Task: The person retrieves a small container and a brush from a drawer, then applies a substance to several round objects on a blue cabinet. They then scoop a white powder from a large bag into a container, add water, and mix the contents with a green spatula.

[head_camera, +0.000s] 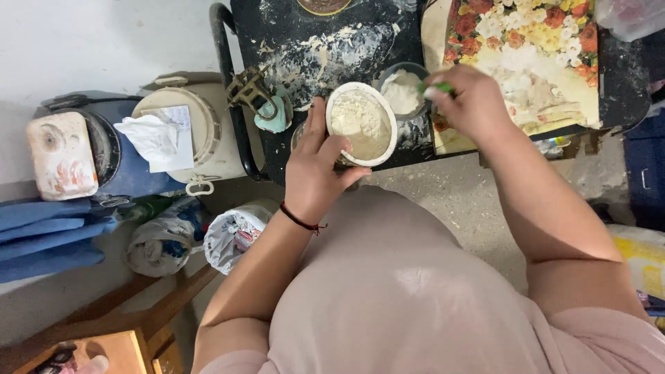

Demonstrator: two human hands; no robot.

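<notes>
My left hand grips the white bowl of pale powder at the black tabletop's near edge, while my right hand pinches a green-handled tool over the grey bowl of white powder just behind it. A floral tray lies to the right; a metal clamp crowds the left edge, and a cream bucket stands on the floor beyond.

Round white bowl of pale flour, tilted, beside smaller flour-filled container
</notes>
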